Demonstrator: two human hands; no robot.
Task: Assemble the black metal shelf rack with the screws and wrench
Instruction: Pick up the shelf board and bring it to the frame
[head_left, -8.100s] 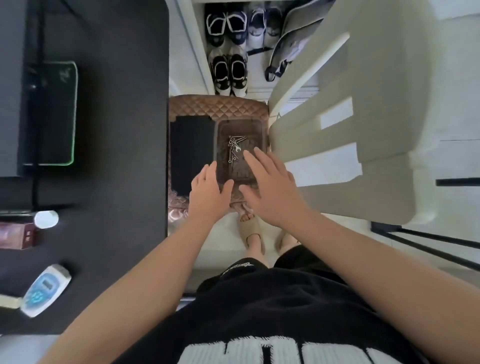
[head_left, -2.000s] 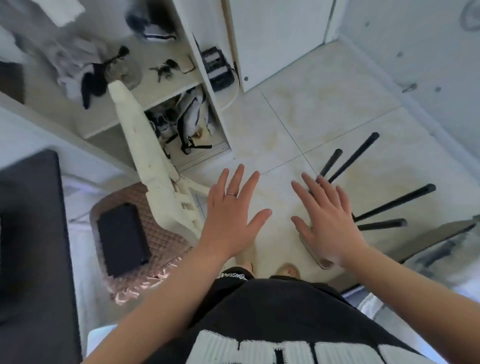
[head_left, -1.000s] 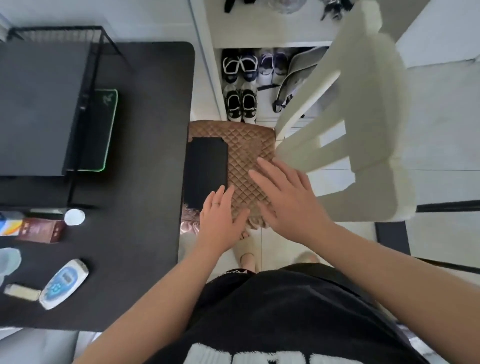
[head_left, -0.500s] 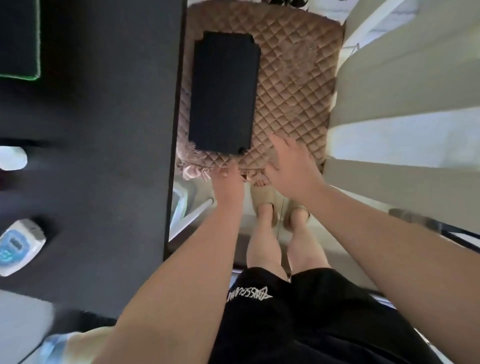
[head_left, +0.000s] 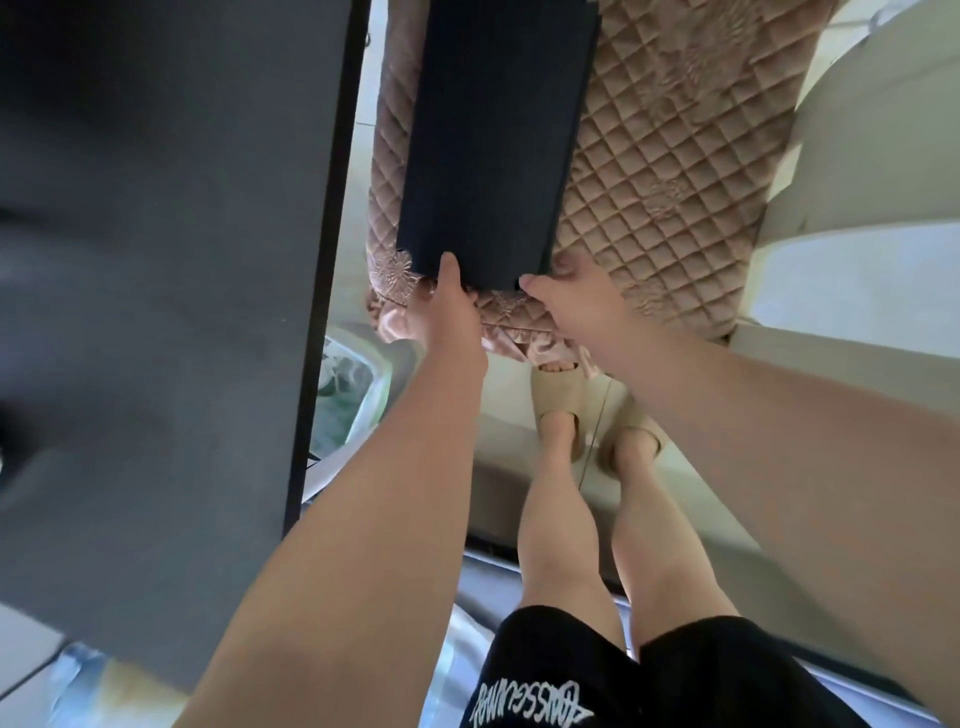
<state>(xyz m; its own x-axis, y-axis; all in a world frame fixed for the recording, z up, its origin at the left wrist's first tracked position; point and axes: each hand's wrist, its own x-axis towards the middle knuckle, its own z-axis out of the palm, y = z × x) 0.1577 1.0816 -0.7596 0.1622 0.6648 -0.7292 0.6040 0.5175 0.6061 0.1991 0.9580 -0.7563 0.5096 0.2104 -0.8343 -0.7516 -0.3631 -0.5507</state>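
A stack of black metal shelf panels (head_left: 493, 140) lies on a brown quilted seat cushion (head_left: 670, 171). My left hand (head_left: 449, 304) grips the stack's near edge at its left corner, thumb on top and fingers hidden underneath. My right hand (head_left: 574, 299) holds the near right corner, thumb against the edge and fingers under the stack, out of sight. No screws or wrench are in view.
A black desk top (head_left: 166, 249) fills the left side, its edge close to the stack. A cream plastic chair (head_left: 852, 171) stands at the right. My feet in beige slippers (head_left: 558, 402) stand on the tiled floor below the cushion.
I have leaned in closer to the cushion. Both hands have moved from open over the cushion's front edge onto the near edge of the black stack and taken hold of it.
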